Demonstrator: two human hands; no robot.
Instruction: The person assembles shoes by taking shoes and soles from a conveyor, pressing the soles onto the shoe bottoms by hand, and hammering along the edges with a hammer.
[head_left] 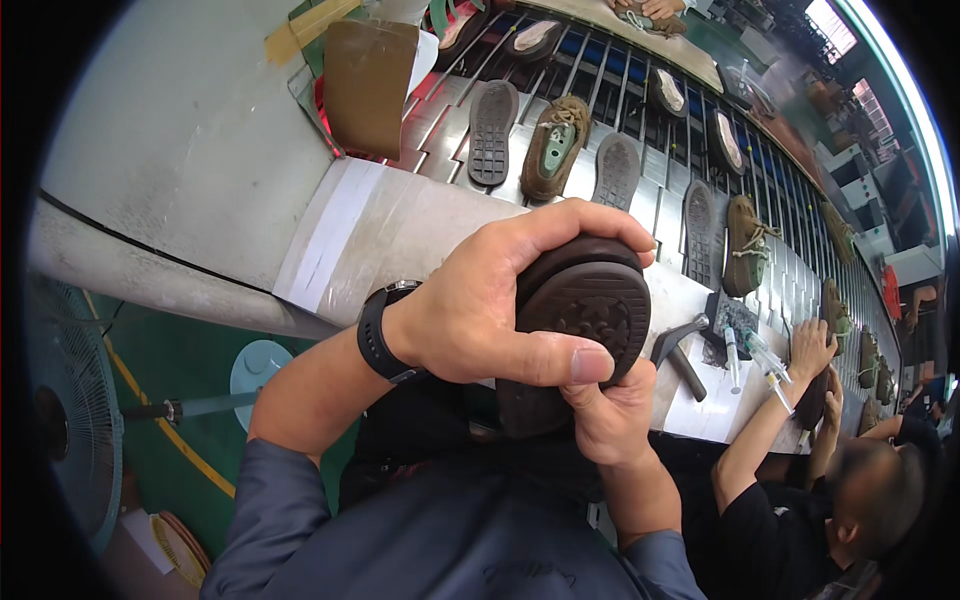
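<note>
A dark brown shoe sole is held close in front of me, its patterned face turned up. My left hand is closed around its far edge, with the thumb lying across the face. Lower down, my right hand is closed on the near right edge, its thumb beside the left thumb. A second dark layer shows behind the sole's far rim; whether it belongs to a shoe is hidden. To the right of the sole lies a hammer on the bench edge.
Beyond the bench edge, a metal slat conveyor carries loose soles and brown lace-up shoes. Syringes lie right of the hammer. A co-worker's hand reaches in at right. A fan stands at left.
</note>
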